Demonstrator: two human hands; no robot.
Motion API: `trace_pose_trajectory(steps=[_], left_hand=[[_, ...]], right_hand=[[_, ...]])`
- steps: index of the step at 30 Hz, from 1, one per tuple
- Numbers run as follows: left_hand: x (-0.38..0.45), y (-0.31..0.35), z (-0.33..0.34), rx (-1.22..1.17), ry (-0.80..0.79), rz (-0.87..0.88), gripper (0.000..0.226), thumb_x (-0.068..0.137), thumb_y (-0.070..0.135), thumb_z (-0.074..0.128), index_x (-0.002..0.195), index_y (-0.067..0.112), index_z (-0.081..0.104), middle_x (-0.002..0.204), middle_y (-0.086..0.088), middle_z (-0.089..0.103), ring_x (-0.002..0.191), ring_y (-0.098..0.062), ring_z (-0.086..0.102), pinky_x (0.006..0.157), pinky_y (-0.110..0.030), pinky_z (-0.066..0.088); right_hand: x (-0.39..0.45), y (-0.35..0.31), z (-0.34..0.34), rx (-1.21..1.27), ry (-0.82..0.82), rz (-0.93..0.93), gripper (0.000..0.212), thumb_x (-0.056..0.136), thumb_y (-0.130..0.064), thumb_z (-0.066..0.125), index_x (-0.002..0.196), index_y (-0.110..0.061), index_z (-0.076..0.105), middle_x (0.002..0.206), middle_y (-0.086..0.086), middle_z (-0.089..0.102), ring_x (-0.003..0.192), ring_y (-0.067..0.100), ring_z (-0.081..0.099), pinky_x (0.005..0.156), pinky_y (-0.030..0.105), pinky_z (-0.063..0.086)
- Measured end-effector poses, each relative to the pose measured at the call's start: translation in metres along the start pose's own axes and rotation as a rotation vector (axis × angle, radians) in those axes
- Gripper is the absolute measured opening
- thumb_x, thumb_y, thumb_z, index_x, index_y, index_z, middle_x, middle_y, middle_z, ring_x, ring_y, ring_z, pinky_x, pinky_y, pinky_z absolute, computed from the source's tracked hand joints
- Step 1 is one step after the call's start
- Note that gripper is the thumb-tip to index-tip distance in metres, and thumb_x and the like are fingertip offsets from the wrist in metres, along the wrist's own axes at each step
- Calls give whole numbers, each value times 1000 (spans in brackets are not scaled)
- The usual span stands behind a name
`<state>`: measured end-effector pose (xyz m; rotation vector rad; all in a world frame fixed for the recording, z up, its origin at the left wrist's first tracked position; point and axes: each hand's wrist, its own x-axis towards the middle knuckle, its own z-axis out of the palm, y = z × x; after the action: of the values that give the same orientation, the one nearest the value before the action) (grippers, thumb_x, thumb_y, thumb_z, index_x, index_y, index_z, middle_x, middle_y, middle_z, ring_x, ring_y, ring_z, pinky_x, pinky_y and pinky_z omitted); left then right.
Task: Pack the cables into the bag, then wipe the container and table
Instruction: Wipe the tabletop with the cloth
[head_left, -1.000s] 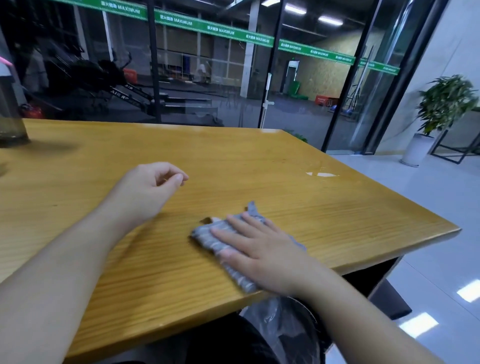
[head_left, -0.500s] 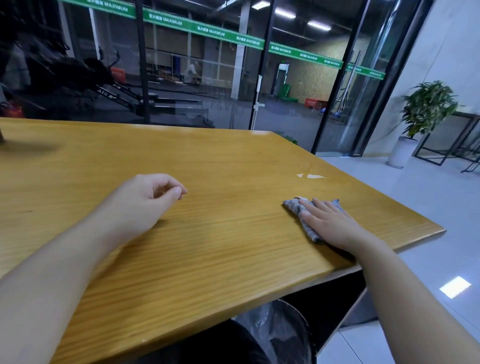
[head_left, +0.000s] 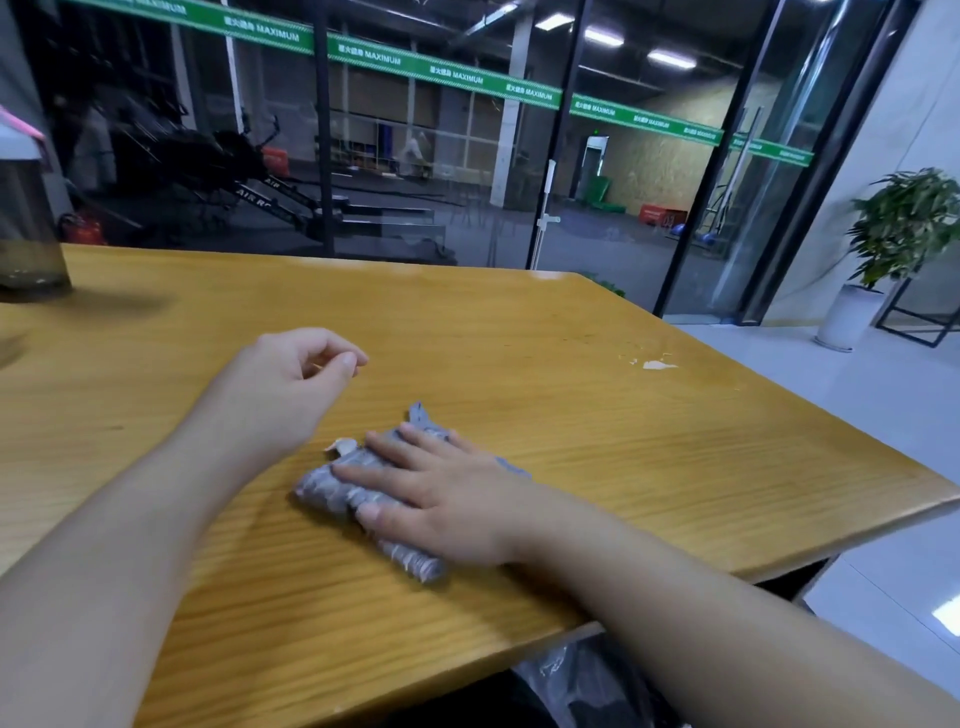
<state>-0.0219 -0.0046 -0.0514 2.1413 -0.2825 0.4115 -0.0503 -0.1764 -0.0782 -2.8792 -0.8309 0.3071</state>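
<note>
**Clerk:** Item one: cloth (head_left: 332, 491), grey, ribbed, bunched into a thick wad; location: on the wooden table (head_left: 597, 415), near the front edge, roughly mid-width; held under the right hand (head_left: 447, 499).

**Checker:** State of that hand?

**Clerk:** Fingers nearly straight and slightly spread, palm down, pressing the cloth flat to the wood; no curl round it, no pinch; thumb lies along the near side of the wad.

**Checker:** And the other?

**Clerk:** Left hand (head_left: 291, 384): resting on the table just beyond and left of the cloth, apart from it; fingers loosely curled, thumb near the forefinger; holds nothing visible.

**Checker:** Handling notes for the cloth?

**Clerk:** Judged soft, light, limp; likely to fold or ride up at its loose corner (head_left: 418, 413) when pushed; best governed by flat pressure over the middle of the wad; for lifting, a pinch at the thick bunched end would probably serve; not fragile.

**Checker:** Outstanding marks?

**Clerk:** Pale smear (head_left: 657, 365) toward the far right of the table, well apart from the cloth; dark container (head_left: 28, 249) at the far left edge, partly out of view; bag and cables not identifiable.
</note>
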Motion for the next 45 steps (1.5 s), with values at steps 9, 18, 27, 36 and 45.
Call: trace_pose_trajectory(steps=[9, 18, 27, 36, 45], left_hand=[[0, -8, -9, 15, -25, -88, 18, 91, 28, 52, 80, 34, 65, 88, 6, 69, 88, -29, 63, 80, -43, 49], [11, -18, -10, 84, 19, -134, 18, 92, 30, 51, 81, 33, 65, 84, 12, 66, 76, -24, 62, 68, -36, 49], [22, -19, -16, 145, 71, -147, 17, 91, 31, 50, 82, 34, 63, 78, 10, 62, 73, -17, 59, 64, -30, 46], [24, -39, -15, 107, 38, -169, 16, 89, 26, 55, 81, 36, 64, 82, 11, 65, 79, -7, 58, 63, -12, 39], [31, -49, -20, 122, 90, -229, 14, 91, 32, 51, 88, 37, 64, 87, 14, 63, 80, -8, 58, 66, -21, 42]], right_hand=[[39, 159, -31, 26, 80, 499, 51, 100, -53, 13, 150, -42, 6, 161, -7, 1, 148, 16, -5, 119, 42, 0], [111, 194, -45, -52, 120, 613, 66, 89, -58, -4, 151, -36, 8, 161, -5, 3, 148, 23, 1, 118, 50, 6], [151, 142, -43, -42, 95, 422, 52, 99, -52, 11, 150, -41, 8, 161, -6, 1, 148, 21, -2, 117, 49, 3], [76, 47, -21, -101, -32, -186, 50, 100, -49, 18, 147, -48, 1, 159, -16, -9, 145, 5, -16, 117, 32, -10], [140, 156, -46, -38, 72, 190, 49, 101, -48, 13, 149, -42, 5, 160, -10, 0, 147, 9, -4, 120, 38, -1]])
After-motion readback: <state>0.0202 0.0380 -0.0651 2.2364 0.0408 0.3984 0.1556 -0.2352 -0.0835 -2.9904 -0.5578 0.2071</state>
